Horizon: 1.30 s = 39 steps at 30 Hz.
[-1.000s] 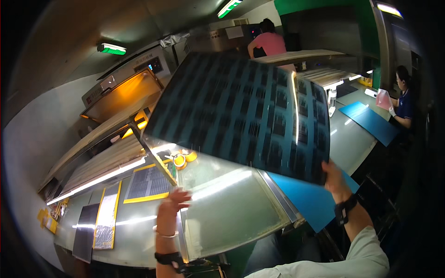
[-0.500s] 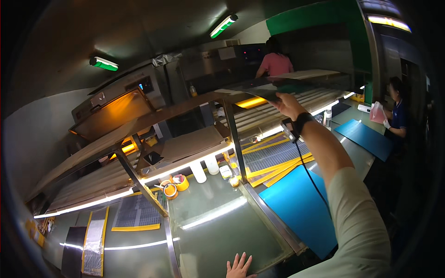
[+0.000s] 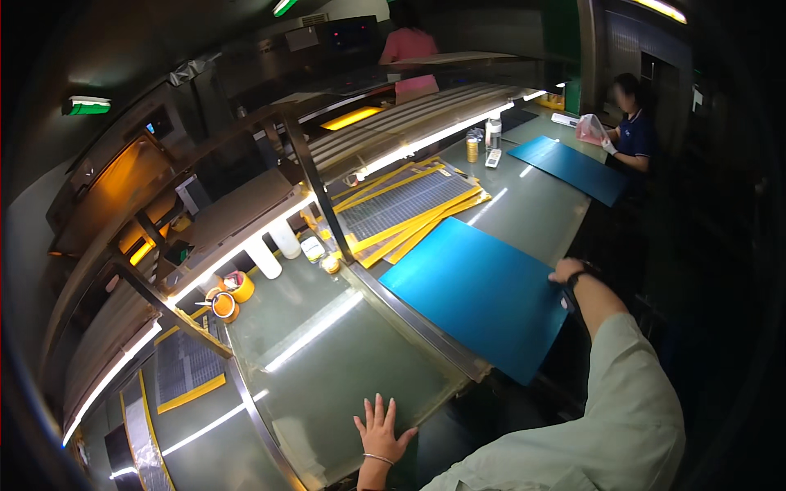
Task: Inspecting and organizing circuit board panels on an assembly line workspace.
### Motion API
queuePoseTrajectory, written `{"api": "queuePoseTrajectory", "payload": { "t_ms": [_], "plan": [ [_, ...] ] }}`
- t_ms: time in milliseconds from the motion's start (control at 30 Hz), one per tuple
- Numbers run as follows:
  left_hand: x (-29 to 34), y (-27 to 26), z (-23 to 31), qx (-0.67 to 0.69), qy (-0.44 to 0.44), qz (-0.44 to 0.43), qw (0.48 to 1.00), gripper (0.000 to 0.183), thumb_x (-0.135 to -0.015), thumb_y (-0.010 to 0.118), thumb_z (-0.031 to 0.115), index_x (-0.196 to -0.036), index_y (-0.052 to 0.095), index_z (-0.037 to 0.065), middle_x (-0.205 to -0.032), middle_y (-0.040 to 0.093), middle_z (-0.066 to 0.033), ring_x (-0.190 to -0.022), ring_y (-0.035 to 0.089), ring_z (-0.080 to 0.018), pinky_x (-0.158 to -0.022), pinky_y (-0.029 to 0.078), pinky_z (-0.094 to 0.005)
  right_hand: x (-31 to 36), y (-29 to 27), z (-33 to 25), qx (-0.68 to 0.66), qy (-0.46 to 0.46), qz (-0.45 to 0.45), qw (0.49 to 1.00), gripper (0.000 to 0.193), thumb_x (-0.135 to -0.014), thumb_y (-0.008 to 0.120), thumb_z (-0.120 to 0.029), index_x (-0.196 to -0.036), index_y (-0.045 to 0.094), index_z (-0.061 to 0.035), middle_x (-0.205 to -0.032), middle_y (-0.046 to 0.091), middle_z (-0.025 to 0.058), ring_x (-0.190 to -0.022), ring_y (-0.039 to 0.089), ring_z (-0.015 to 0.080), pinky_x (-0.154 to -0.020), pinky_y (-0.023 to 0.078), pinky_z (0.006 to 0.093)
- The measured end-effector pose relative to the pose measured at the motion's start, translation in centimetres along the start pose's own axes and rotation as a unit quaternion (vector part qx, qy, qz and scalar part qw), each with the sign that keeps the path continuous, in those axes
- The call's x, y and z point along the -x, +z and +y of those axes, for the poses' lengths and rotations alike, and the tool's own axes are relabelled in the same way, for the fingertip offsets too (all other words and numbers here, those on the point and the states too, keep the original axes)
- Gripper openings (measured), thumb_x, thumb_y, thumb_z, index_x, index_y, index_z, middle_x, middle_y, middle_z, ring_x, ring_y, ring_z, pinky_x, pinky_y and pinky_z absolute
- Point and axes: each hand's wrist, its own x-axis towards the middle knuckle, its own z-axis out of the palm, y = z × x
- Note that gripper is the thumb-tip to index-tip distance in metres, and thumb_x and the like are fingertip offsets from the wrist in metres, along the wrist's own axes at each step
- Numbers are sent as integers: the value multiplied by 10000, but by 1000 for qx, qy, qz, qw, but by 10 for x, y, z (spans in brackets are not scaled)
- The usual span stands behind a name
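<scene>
From afar I had the left hand (image 3: 381,434) splayed at the front edge of the glossy grey-green desk (image 3: 368,360), seemingly for balance, while the right hand (image 3: 571,271), fingers curled, its grip impossible to tell, met the rectangular blue sheet (image 3: 475,290) overhanging that edge, likely for easy reach.

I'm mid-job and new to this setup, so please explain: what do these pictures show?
No robot here: these are a person's bare hands, seen by a wide fisheye camera on their head, so straight edges bend. The left hand, fingers spread, appears to rest on the shiny grey-green tabletop. The right hand is at the edge of the nearer flat, rectangular blue sheet; whether it grips is unclear. Beyond it lie yellow-bordered, grey-patterned flat sheets.
</scene>
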Motion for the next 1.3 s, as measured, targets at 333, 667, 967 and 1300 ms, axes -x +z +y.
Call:
{"api": "queuePoseTrajectory", "payload": {
  "t_ms": [333,667,967,1300],
  "plan": [
    [31,15,24,374,-154,-117,907,383,-901,478,312,-1005,573,-44,-960,630,-126,-758,649,-200,-661,506,-291,165,49,35,-454,-139,-240,847,379,-765,658,-370,-755,641,8,-634,549,31,-612,483,120,-582,391,269],
    [26,-2,46,768,-291,-86,565,668,-846,424,562,-1265,361,45,-1248,449,-122,-1065,495,-304,-858,434,-412,264,57,-90,-808,-147,-268,504,336,-864,555,-226,-1082,541,29,-1003,594,72,-895,562,148,-803,437,267],
    [-18,-14,112,795,-121,-206,557,523,-902,420,424,-1285,338,78,-1156,522,-138,-967,567,-311,-827,452,-419,330,-18,4,-718,-217,18,662,215,-887,516,-231,-900,568,-23,-657,520,-9,-587,451,56,-512,390,238],
    [-78,16,156,-92,142,-38,985,818,-701,673,411,-1346,304,68,-1425,208,-156,-1311,191,-335,-1016,227,-505,445,-76,147,-514,128,443,723,213,-853,547,-159,-882,569,50,-670,574,45,-587,476,78,-544,399,255]
  ]
}}
